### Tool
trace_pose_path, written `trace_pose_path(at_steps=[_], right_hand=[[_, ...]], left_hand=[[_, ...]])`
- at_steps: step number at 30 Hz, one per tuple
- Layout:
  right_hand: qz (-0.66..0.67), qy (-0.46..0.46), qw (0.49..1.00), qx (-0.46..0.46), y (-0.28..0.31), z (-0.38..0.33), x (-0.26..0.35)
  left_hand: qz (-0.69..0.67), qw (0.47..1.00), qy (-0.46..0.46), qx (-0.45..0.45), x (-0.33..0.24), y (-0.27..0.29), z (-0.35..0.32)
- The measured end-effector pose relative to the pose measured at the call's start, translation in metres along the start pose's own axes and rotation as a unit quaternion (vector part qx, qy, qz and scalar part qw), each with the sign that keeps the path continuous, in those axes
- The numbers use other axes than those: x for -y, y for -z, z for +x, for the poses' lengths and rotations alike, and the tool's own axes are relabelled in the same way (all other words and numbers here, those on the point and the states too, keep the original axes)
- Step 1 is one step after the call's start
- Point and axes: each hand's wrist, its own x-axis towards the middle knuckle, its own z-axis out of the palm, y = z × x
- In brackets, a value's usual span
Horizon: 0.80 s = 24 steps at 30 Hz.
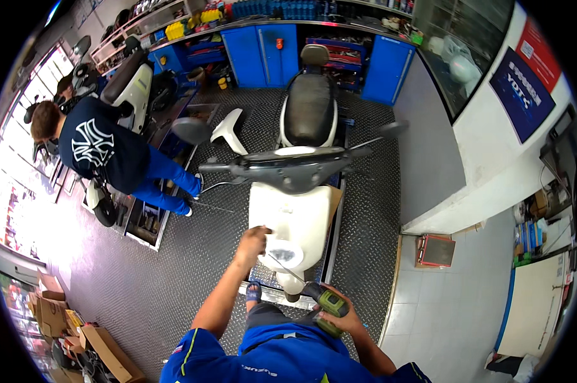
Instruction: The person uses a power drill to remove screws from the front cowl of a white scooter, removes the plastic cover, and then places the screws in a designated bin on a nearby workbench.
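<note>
A white scooter (288,220) stands in front of me with its front end facing me. My right hand (344,318) is wrapped round a green and black cordless drill (332,302). The drill's long thin bit (284,267) slants up and left toward the round headlamp (284,254) in the white front panel. By the left edge of that panel is my left hand (254,245), its fingers curled together. What they hold, if anything, is too small to make out.
Left of me, another person (97,143) bends over a second scooter on a low platform. A loose white panel (229,131) lies on the dark patterned floor. Blue cabinets (260,56) line the back, a grey wall (429,137) stands at right, and cardboard boxes (106,351) lie at lower left.
</note>
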Motion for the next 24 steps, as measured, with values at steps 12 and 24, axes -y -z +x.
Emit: trace_pose_path(at_steps=[12, 24], right_hand=[[-0.007, 0.058, 0.987, -0.15, -0.235, 0.104, 0.022], [-0.069, 0.08, 0.977, -0.187, -0.278, 0.121, 0.017]], left_hand=[[-0.097, 0.994, 0.02, -0.046, -0.024, 0.293, 0.098], [0.093, 0.981, -0.168, -0.017, -0.136, 0.208, 0.172]])
